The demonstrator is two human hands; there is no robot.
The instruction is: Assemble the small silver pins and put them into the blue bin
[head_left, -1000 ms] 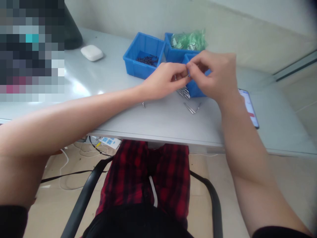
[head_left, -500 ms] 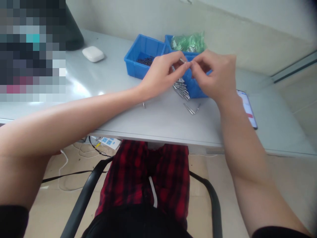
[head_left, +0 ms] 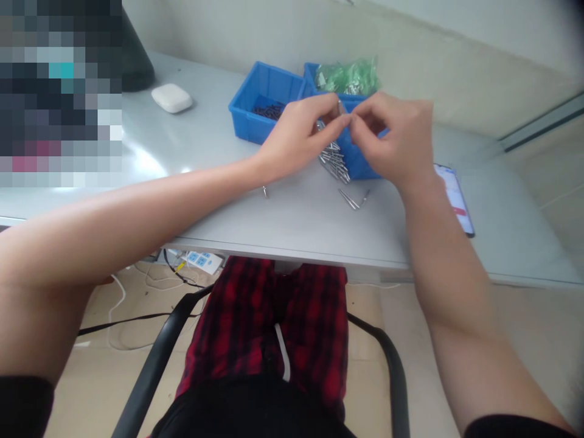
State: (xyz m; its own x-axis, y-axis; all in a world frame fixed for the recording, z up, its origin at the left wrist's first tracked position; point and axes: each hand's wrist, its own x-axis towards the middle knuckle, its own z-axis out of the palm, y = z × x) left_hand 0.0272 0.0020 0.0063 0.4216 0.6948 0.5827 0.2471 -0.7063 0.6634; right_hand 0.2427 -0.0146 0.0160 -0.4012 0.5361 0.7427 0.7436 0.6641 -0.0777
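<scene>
My left hand is closed in a pinch on a slim silvery metal pin, which shows between thumb and forefinger. Fingertip to fingertip with it, my right hand is also pinched closed; whatever it grips is hidden or too small to name. Both hands hover over a blue bin that they partly cover. Under the left hand a pile of similar silvery pins lies on the table against this bin. A few loose metal pins lie nearer the front edge.
Left of the hands, a blue bin contains small dark screw-like parts. Behind, another blue bin holds a green plastic bag. A phone lies beside my right forearm, and a white rounded case sits at the left.
The metal pin in my left hand has turned from a slant to a steeper angle. Both hands have otherwise stayed nearly in place, fingertips still meeting.
</scene>
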